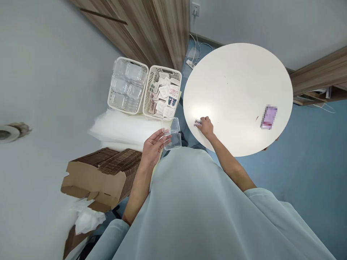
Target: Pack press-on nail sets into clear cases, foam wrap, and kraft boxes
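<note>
A clear plastic box [173,141] with its hinged lid swung open is in my left hand [153,146], fingers and thumb closed on its left side near the hinge. It hangs between the white baskets and the round table. Over the table's left part, my right hand [206,127] pinches a small card with dark and pink pieces in rows [197,123]. What the pieces are is too small to tell. The card is at or just above the white tabletop [238,94].
One white basket [109,94] holds several clear boxes; the basket beside it [145,104] holds many small cards with pieces on them. Nearby are white foam wrap [119,126] and folded brown cardboard boxes [94,180]. A blurred purple item [269,116] lies at the table's right.
</note>
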{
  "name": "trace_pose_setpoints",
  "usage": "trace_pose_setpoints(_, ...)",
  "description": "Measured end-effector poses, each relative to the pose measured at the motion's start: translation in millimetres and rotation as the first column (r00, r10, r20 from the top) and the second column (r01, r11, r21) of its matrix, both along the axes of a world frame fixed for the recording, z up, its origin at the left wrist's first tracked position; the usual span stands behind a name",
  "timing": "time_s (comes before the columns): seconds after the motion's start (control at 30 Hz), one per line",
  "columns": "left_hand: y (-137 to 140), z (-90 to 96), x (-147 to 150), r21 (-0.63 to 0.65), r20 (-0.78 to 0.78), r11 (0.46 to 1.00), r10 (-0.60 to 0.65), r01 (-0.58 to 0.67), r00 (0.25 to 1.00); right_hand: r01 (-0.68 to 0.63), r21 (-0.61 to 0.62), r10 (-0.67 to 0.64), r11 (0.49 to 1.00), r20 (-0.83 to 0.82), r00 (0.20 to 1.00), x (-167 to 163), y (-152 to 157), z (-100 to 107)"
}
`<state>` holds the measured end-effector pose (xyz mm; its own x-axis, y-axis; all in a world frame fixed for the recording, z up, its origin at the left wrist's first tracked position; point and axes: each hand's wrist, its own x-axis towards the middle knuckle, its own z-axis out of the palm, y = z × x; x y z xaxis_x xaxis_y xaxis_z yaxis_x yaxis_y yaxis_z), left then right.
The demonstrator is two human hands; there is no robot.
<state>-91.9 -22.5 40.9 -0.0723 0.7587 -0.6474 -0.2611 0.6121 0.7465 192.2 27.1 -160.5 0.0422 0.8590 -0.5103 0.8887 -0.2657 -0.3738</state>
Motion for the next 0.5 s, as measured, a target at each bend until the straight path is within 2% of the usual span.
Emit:
trace_pose_setpoints(0.1,5,-0.2,-5,0.005,0.009,1.0,0.003,-0.003,1.0,-0.002,0.002,0.002,1.0,0.006,1.0,-5,-2,0)
trace_pose_setpoints(0.27,11,-3.5,-1,0.031,0.023,0.999,-0.016,0.015,1.0,0.1,-0.039,-0.103,0.994,-0.069,0.992,0,-9,10)
trace_pose_setpoints(0.4,13,-9.9,14,0.025,0.073,0.999,-0.043,0.041,0.996,0.161,0.02,-0.155,0.987,-0.191,0.969,15,-17,32)
trace_pose_setpoints(0.5,13,-15.4,32,0.009,0.125,0.997,-0.081,0.08,0.989,0.235,0.095,-0.198,0.967,-0.3,0.933,33,-24,58)
